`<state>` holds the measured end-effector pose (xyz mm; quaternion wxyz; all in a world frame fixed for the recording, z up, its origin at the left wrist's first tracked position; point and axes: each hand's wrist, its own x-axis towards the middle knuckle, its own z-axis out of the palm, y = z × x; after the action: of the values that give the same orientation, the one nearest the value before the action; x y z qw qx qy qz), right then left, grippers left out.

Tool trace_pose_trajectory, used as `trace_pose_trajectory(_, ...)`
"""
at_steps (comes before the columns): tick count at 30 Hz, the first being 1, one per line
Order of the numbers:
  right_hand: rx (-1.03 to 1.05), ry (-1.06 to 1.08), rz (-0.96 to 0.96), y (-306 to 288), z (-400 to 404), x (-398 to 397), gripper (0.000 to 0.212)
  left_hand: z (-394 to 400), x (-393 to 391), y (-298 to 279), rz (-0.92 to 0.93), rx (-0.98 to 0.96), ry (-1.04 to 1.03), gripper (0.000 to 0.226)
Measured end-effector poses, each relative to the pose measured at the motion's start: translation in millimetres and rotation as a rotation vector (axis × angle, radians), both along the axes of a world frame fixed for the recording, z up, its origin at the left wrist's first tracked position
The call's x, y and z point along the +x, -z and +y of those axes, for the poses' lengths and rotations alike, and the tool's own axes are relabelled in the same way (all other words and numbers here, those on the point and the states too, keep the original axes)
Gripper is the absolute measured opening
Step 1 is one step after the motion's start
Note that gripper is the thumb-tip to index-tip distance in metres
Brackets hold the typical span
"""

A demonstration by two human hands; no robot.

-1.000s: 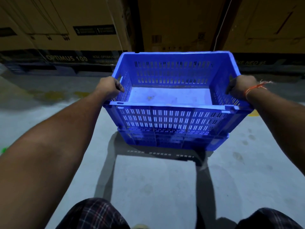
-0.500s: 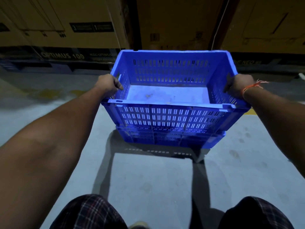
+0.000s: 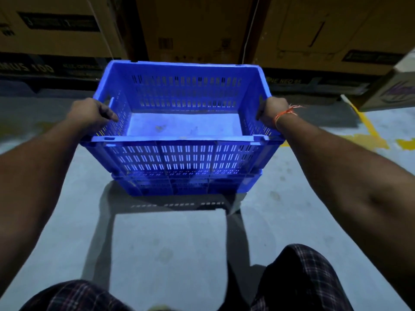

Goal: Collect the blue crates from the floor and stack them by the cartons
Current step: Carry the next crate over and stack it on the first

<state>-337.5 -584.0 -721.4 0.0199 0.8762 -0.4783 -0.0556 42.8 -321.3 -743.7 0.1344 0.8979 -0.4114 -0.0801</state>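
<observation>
The blue crate point(image 3: 183, 129) served as the landmark: it sat nested on top of a second blue crate point(image 3: 186, 184), whose lower band showed beneath it, and that one rested on the grey floor point(image 3: 170, 239). The left hand point(image 3: 91, 113) was on the crate's left rim, its grip curled shut over the edge with the fingers hooked down the inside of the slotted wall. The right hand point(image 3: 270, 111) clasped the crate's right rim in the same way, grip wrapped tight on the edge, an orange thread point(image 3: 285, 113) tied round its wrist. Inside the crate the base was bare apart from a few small scraps. Just beyond the crate's far wall stood a row of brown cartons point(image 3: 193, 28), close behind it. To the crate's right, yellow paint point(image 3: 368, 131) marked the floor, and a smaller box point(image 3: 388, 88) stood at the picture's edge. On the near side of the crate, its shadow fell on the floor toward the person's checked trousers point(image 3: 301, 279)
</observation>
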Motion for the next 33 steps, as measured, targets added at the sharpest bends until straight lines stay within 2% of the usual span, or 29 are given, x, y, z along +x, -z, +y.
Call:
trace_pose_trajectory(6,0.039,0.071,0.037,12.1,-22.2,5.5,0.035,-3.1,1.6,0.9,-0.012,0.023,-0.008,0.021)
trace_pose_trajectory(18,0.045,0.060,-0.083,6.6,-9.8,4.0,0.028,-3.6,3.8,2.0,-0.046,0.044,0.029,0.008)
trace_pose_trajectory(20,0.089,0.107,-0.151,7.7,-10.1,1.2,0.027,-3.5,10.4,5.1,-0.050,0.057,0.034,0.012)
trace_pose_trajectory(24,0.112,0.168,-0.217,-2.5,-1.3,-7.0,0.053,1.6,14.4,3.5,-0.089,0.086,-0.006,0.030)
trace_pose_trajectory(26,0.092,0.132,-0.291,-26.1,7.5,-10.8,0.052,6.1,-0.7,-22.5,-0.072,0.035,-0.004,0.032)
trace_pose_trajectory(28,0.161,0.101,-0.330,-61.2,16.3,-16.5,0.044,6.3,-18.0,-60.8,-0.033,0.003,0.014,0.033)
trace_pose_trajectory(31,0.252,0.074,-0.383,-132.5,29.3,-27.2,0.036,-2.6,-36.0,-131.9,0.042,0.018,0.088,0.033)
trace_pose_trajectory(33,0.278,0.083,-0.435,-188.7,36.9,-34.3,0.033,-14.4,-53.3,-189.9,0.136,-0.044,0.142,0.032)
